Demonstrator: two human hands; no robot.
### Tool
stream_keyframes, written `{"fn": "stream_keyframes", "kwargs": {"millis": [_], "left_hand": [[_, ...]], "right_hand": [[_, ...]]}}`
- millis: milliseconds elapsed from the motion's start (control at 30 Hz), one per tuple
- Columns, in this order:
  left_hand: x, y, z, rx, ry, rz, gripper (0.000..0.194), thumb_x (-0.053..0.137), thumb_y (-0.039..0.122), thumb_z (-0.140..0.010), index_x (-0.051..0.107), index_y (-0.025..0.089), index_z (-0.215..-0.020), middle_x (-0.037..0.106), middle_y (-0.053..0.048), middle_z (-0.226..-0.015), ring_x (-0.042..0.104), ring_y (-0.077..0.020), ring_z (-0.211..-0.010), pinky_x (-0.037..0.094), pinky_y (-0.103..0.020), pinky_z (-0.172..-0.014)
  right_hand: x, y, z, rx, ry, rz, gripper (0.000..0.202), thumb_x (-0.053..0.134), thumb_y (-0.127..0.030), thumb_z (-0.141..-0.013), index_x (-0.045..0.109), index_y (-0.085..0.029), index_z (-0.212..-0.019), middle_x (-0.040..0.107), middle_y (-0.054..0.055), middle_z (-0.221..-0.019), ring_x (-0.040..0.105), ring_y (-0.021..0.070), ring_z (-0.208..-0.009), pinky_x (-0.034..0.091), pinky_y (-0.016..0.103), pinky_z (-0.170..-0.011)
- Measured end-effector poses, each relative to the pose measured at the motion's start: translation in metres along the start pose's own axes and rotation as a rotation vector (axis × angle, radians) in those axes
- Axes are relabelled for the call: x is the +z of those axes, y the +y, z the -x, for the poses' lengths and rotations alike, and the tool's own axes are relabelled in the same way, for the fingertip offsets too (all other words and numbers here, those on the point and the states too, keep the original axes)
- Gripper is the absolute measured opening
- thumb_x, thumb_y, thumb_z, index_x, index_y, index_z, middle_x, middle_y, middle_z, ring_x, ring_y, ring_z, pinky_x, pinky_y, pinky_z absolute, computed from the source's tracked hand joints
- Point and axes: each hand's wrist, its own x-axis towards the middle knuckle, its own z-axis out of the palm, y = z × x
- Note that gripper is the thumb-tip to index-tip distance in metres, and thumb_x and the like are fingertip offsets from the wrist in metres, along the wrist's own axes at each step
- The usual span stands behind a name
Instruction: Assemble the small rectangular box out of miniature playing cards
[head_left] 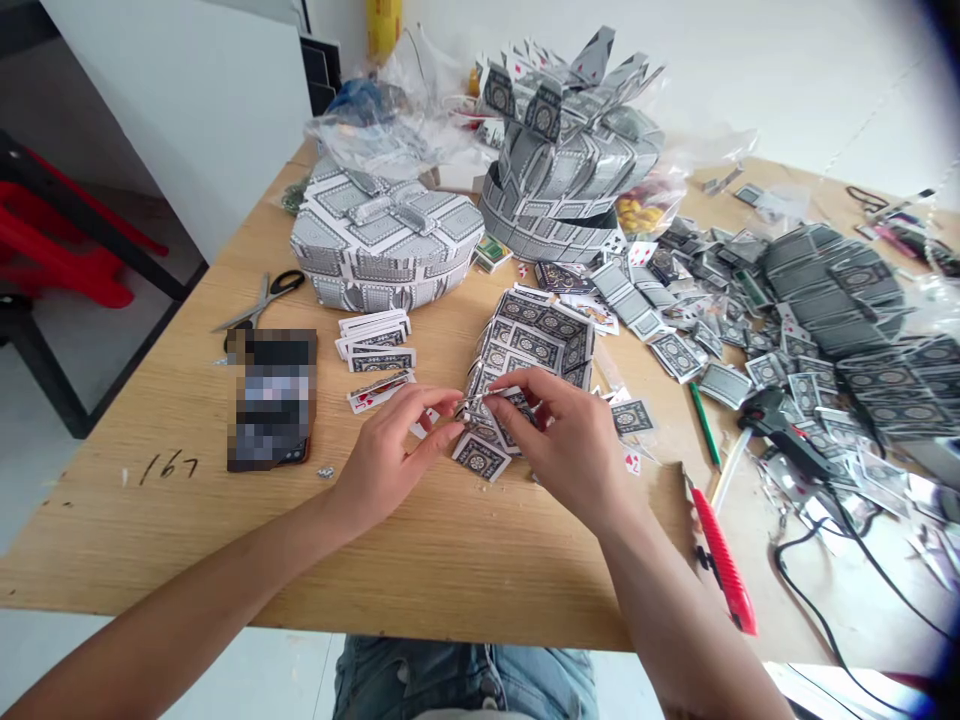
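Fingers [448, 396] of both hands [391, 446] [579, 440] pinch the card box [525, 345]; handwritten "167" [169, 467] marks the table [420, 570].

A pale wooden table [420, 575] fills the view. Just beyond the right hand [566, 435] sits an open card box [525, 345]. Beyond the left hand [394, 450] lie small stacks of cards [375, 340], with a lidded card box [386, 235] farther back. Left of that hand are a pixelated phone [274, 400], black-handled scissors [259, 308] and handwritten marks [171, 468]. To the right hand's right lie a red-handled knife [720, 555], green pencil [704, 425], glue gun [787, 440] and heaped cards [675, 355].
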Motion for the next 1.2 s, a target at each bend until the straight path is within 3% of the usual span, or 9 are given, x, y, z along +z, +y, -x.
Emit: {"fn": "stream_keyframes", "kwargs": {"millis": [167,400,600,700,800,1000,1100,1200], "left_hand": [[-0.001,-0.002,0.001,-0.094,-0.012,0.108,0.024,0.059,0.029,-0.091,0.059,0.022,-0.115,0.064,-0.004,-0.112,0.065,-0.0105,-0.086,0.052,-0.024,-0.081],[0.001,-0.005,-0.003,0.042,-0.004,-0.080,0.024,0.059,0.025,-0.091,0.058,0.020,-0.114,0.067,-0.004,-0.108,0.063,-0.0132,-0.094,0.052,-0.027,-0.087],[0.004,-0.007,-0.002,0.282,-0.044,-0.270,0.030,0.060,0.019,-0.090,0.056,0.018,-0.119,0.063,-0.008,-0.115,0.060,-0.0182,-0.110,0.049,-0.034,-0.098],[0.005,-0.008,-0.001,0.343,-0.042,-0.329,0.029,0.062,0.017,-0.088,0.058,0.018,-0.117,0.062,-0.009,-0.114,0.061,-0.0190,-0.107,0.049,-0.034,-0.097],[0.005,-0.008,-0.003,0.355,-0.009,-0.350,0.027,0.063,0.015,-0.087,0.060,0.017,-0.114,0.063,-0.009,-0.111,0.061,-0.0190,-0.106,0.049,-0.034,-0.098],[0.007,-0.002,-0.007,0.312,0.031,-0.318,0.022,0.063,0.014,-0.087,0.062,0.018,-0.108,0.064,-0.006,-0.105,0.061,-0.0173,-0.103,0.047,-0.033,-0.098],[0.009,0.000,-0.008,0.156,0.028,-0.256,0.021,0.063,0.019,-0.088,0.062,0.020,-0.108,0.064,-0.005,-0.107,0.060,-0.0176,-0.105,0.048,-0.034,-0.096],[0.011,-0.001,-0.009,-0.032,0.001,-0.162,0.025,0.064,0.028,-0.088,0.061,0.022,-0.112,0.062,-0.005,-0.112,0.061,-0.0168,-0.097,0.052,-0.033,-0.087]], "right_hand": [[0.006,-0.002,0.001,-0.027,-0.023,-0.036,0.008,0.063,-0.025,-0.087,0.068,-0.021,-0.092,0.068,-0.001,-0.076,0.059,0.0115,-0.065,0.041,0.022,-0.061],[-0.003,0.009,0.002,0.017,0.023,0.032,0.011,0.063,-0.027,-0.087,0.069,-0.021,-0.092,0.066,-0.001,-0.073,0.054,0.0122,-0.061,0.039,0.024,-0.059],[-0.032,0.034,0.000,0.080,0.023,0.046,0.015,0.066,-0.035,-0.084,0.071,-0.024,-0.092,0.058,-0.004,-0.060,0.045,0.0107,-0.052,0.035,0.024,-0.053],[-0.052,0.048,0.004,0.098,-0.034,0.069,0.017,0.066,-0.039,-0.084,0.071,-0.024,-0.092,0.056,-0.005,-0.058,0.045,0.0105,-0.051,0.033,0.025,-0.052],[-0.068,0.059,0.010,0.043,-0.099,0.124,0.016,0.065,-0.038,-0.086,0.071,-0.023,-0.091,0.063,-0.003,-0.068,0.048,0.0103,-0.054,0.036,0.025,-0.054],[-0.077,0.068,0.010,-0.169,-0.232,0.153,0.017,0.056,-0.031,-0.094,0.067,-0.020,-0.098,0.068,0.003,-0.089,0.059,0.0134,-0.072,0.043,0.026,-0.065],[-0.070,0.067,-0.004,-0.313,-0.283,0.149,0.019,0.051,-0.030,-0.096,0.066,-0.019,-0.099,0.067,0.005,-0.092,0.061,0.0160,-0.083,0.044,0.028,-0.072],[-0.057,0.060,-0.023,-0.384,-0.324,0.187,0.021,0.048,-0.028,-0.097,0.065,-0.018,-0.098,0.066,0.006,-0.092,0.061,0.0160,-0.082,0.042,0.028,-0.069]]}}
